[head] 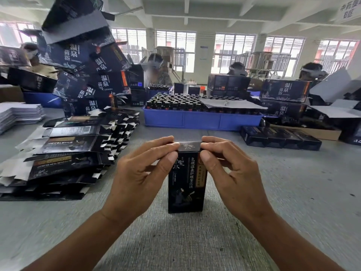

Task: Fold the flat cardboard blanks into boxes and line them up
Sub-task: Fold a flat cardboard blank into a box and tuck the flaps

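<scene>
A small black folded box [186, 184] with gold and white lettering stands upright on the grey table [195, 241], straight in front of me. My left hand [140, 173] pinches its top left corner between thumb and fingers. My right hand [232, 171] pinches the top right corner the same way, so both hands press on the top flap. A messy pile of flat black cardboard blanks [64, 155] lies to the left. A row of finished small black boxes [281, 137] lies on the table at the right.
A blue crate [201, 120] full of dark bottles sits behind the box. Large dark cartons [88, 75] tower at the back left, and more stand at the back right [287, 90]. White sheets [19, 114] are stacked far left. Several people sit across the table.
</scene>
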A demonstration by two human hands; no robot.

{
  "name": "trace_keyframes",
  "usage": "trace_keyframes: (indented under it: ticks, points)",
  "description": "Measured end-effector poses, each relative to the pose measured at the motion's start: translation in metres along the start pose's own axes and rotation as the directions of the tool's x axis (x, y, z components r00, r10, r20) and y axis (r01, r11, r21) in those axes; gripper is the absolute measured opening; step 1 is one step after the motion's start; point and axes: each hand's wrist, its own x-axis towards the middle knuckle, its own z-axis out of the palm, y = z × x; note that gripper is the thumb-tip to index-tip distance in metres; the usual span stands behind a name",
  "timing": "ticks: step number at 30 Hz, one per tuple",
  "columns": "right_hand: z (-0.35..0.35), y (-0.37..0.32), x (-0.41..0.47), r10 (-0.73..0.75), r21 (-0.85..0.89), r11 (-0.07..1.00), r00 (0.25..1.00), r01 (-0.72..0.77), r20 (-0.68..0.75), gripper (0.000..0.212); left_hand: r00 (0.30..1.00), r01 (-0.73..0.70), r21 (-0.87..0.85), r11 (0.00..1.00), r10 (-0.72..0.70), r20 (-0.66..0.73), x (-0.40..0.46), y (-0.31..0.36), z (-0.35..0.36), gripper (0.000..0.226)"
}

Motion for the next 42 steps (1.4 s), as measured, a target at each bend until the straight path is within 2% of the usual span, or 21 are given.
trace_keyframes:
  ticks: [4, 10, 13, 15, 17, 20, 22, 24, 27, 28, 30, 32, 33, 35, 37, 42]
  points:
    - [0.0, 0.002, 0.001, -0.024, -0.017, 1.0, 1.0, 0.024, -0.005, 0.022, 0.999, -0.035, 0.059, 0.998, 0.035, 0.004, 0.001, -0.001, 0.0, 0.023]
    - [0.004, 0.005, 0.001, -0.038, -0.044, 0.998, 0.999, 0.038, -0.018, 0.021, 0.999, -0.013, 0.096, 0.995, 0.01, 0.034, 0.0, -0.004, 0.002, 0.022]
    - [0.005, 0.008, -0.002, 0.03, -0.023, 0.999, 0.999, -0.029, 0.023, 0.022, 0.974, 0.139, 0.019, 0.99, -0.141, 0.178, -0.006, -0.007, 0.003, 0.035]
    - [0.008, 0.013, -0.005, 0.112, -0.091, 0.99, 0.991, -0.106, 0.072, 0.04, 0.944, 0.237, 0.02, 0.971, -0.235, 0.233, -0.009, -0.01, 0.003, 0.057]
    - [0.011, 0.016, -0.01, 0.204, -0.206, 0.963, 0.97, -0.175, 0.128, 0.058, 0.935, 0.298, 0.04, 0.954, -0.3, 0.19, -0.008, -0.015, 0.003, 0.073]
    - [0.022, 0.016, -0.017, 0.215, -0.359, 0.926, 0.944, -0.115, 0.252, 0.06, 0.903, 0.423, -0.091, 0.902, -0.41, 0.127, -0.006, -0.026, 0.002, 0.082]
    - [0.031, 0.015, -0.024, 0.198, -0.431, 0.901, 0.927, -0.044, 0.318, 0.068, 0.871, 0.49, -0.161, 0.857, -0.471, 0.143, -0.005, -0.031, 0.004, 0.081]
    - [0.038, 0.017, -0.028, 0.199, -0.474, 0.88, 0.926, -0.026, 0.319, 0.068, 0.861, 0.504, -0.167, 0.847, -0.476, 0.18, -0.007, -0.035, 0.009, 0.082]
    - [0.038, 0.024, -0.024, 0.242, -0.493, 0.866, 0.936, -0.089, 0.255, 0.061, 0.841, 0.525, -0.148, 0.838, -0.484, 0.241, -0.009, -0.039, 0.016, 0.087]
    - [0.034, 0.028, -0.021, 0.27, -0.506, 0.854, 0.935, -0.122, 0.231, 0.059, 0.836, 0.516, -0.077, 0.853, -0.482, 0.26, -0.011, -0.04, 0.017, 0.087]
    - [0.023, 0.038, -0.013, 0.339, -0.559, 0.807, 0.925, -0.193, 0.17, 0.055, 0.822, 0.434, 0.2, 0.879, -0.476, 0.311, -0.013, -0.046, 0.017, 0.083]
    - [0.008, 0.053, -0.004, 0.419, -0.629, 0.73, 0.902, -0.266, 0.104, 0.049, 0.802, 0.272, 0.483, 0.832, -0.474, 0.364, -0.016, -0.05, 0.016, 0.075]
    - [0.002, 0.061, 0.001, 0.459, -0.658, 0.691, 0.885, -0.3, 0.078, 0.046, 0.792, 0.208, 0.558, 0.803, -0.473, 0.386, -0.017, -0.052, 0.017, 0.07]
    - [-0.009, 0.077, 0.01, 0.525, -0.7, 0.624, 0.85, -0.348, 0.045, 0.046, 0.788, 0.111, 0.618, 0.778, -0.448, 0.423, -0.018, -0.057, 0.019, 0.061]
    - [-0.015, 0.092, 0.018, 0.533, -0.75, 0.568, 0.846, -0.337, 0.023, 0.048, 0.789, 0.068, 0.634, 0.77, -0.431, 0.438, -0.018, -0.058, 0.02, 0.054]
    - [-0.02, 0.12, 0.036, 0.385, -0.855, 0.483, 0.923, -0.189, 0.013, 0.04, 0.813, 0.042, 0.633, 0.773, -0.395, 0.428, -0.019, -0.057, 0.02, 0.049]
